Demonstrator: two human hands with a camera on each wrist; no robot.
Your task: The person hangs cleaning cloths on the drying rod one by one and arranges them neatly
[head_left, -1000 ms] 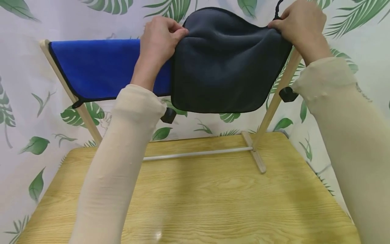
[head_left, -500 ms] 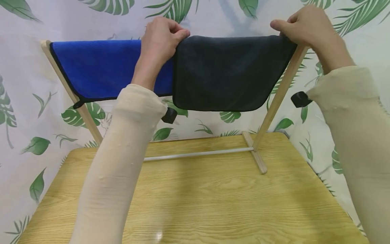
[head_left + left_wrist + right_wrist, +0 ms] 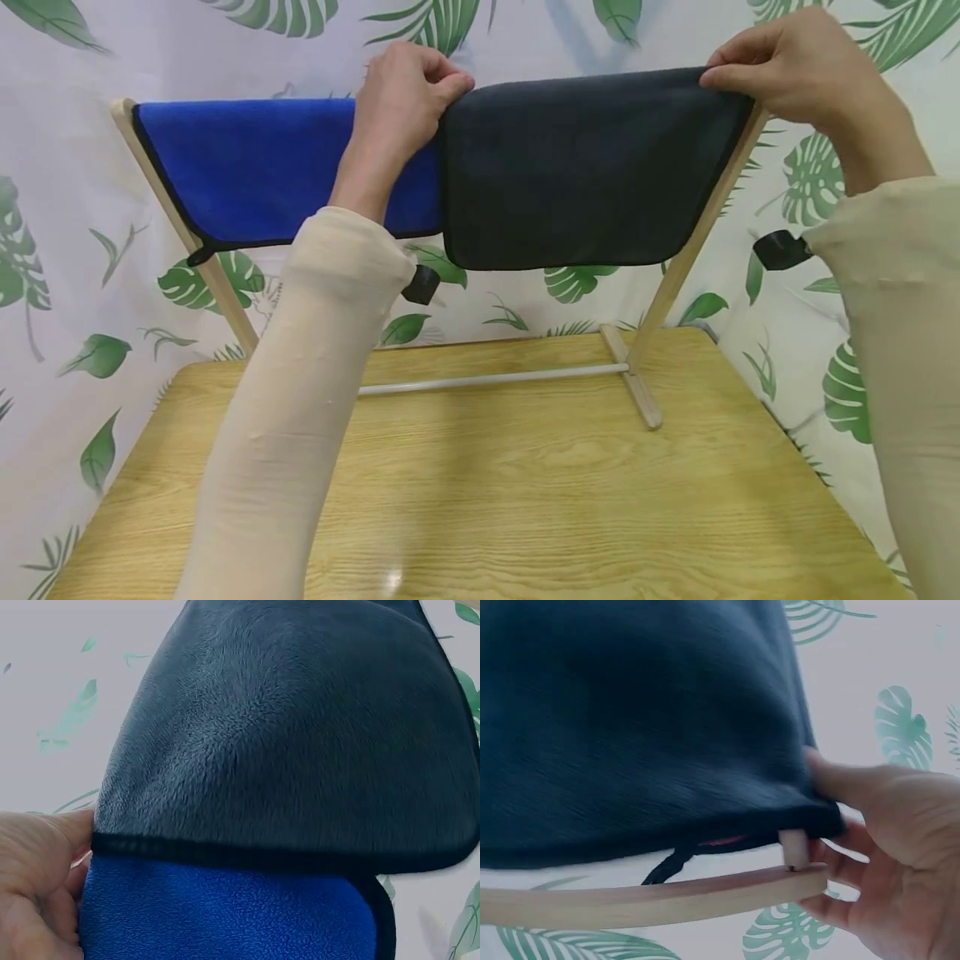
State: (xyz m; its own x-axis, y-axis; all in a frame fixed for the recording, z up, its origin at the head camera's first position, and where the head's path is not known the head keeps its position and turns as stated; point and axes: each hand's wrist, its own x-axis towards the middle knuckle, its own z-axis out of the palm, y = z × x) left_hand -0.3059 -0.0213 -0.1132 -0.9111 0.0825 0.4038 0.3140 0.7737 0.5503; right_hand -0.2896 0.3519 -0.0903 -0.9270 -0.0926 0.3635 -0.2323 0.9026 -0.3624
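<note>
A dark grey plush towel (image 3: 570,175) with black edging hangs folded over the top of a wooden drying rack (image 3: 693,229). Its left edge overlaps a blue towel (image 3: 255,167) hung on the same rack. My left hand (image 3: 397,108) pinches the grey towel's top fold at its left end, thumb beside the black edging in the left wrist view. At the right end, my right hand (image 3: 817,79) grips the top fold between thumb and fingers. In the right wrist view, a pale wooden rod end (image 3: 795,850) pokes out under the grey cloth (image 3: 645,735), beside a black loop (image 3: 667,866).
The rack stands at the back of a wood-grain table (image 3: 525,500), its right foot (image 3: 637,392) near the back right corner. A white crossbar (image 3: 487,381) runs low between its legs. Behind hangs a leaf-print cloth (image 3: 795,275).
The grey towel's raised, wrinkled top has come down and lies smooth. My right hand has moved right, drawing the right end outward and slightly up. My left hand stays nearly in place.
</note>
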